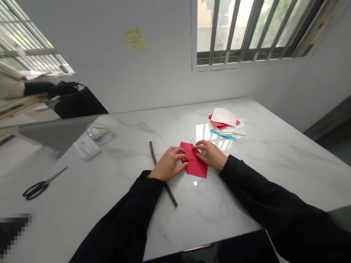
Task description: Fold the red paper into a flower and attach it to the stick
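Observation:
A red sheet of paper (pixel 197 168) with a crease and a cut or folded flap in its middle lies on the marble-patterned table. At its left side my left hand (pixel 170 163) has curved fingers and thumb closed on the paper's edge. My right hand (pixel 210 154) pinches the upper right part of the same sheet between thumb and fingers. Beneath my left wrist runs a thin brown stick (pixel 171 195), partly hidden by the hand and sleeve. Just above the paper are several tiny shiny pieces (pixel 191 140), too small to name.
Stacked papers (pixel 223 117) in white, red and blue lie at the back right. Scissors (pixel 38 189) lie at the left, near a white power strip (pixel 87 147) with a coiled cable (pixel 101 133). A dark flat object (pixel 236 248) sits at the front edge. Another person's sleeve (pixel 11 82) shows far left.

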Demonstrator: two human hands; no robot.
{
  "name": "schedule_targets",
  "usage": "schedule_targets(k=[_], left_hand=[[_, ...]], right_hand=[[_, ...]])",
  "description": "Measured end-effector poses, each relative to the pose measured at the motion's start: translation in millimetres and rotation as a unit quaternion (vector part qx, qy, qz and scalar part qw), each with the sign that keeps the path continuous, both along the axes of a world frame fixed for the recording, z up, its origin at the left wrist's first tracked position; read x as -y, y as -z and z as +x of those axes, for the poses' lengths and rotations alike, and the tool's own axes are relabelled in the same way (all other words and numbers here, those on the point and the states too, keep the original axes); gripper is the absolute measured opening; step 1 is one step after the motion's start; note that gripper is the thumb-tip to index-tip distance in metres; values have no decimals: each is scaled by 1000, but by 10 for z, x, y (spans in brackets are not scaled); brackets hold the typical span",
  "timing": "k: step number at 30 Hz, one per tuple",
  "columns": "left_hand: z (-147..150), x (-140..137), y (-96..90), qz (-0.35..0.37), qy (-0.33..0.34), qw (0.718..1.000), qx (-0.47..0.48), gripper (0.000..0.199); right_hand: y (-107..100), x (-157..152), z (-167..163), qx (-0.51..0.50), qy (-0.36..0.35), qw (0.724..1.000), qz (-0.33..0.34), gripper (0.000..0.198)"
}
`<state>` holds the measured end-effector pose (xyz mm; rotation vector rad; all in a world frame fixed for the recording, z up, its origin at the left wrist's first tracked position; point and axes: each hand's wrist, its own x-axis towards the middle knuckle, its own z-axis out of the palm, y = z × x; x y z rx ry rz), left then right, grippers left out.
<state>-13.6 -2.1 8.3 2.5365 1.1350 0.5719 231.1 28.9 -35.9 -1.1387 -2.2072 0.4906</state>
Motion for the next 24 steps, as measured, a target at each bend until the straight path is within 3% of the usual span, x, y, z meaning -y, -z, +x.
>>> schedule_targets(k=[24], left_hand=[[30,8,76,7,-2,1000,3,19]], right_hand=[[-47,-9,3,-49,10,997,-56,27]])
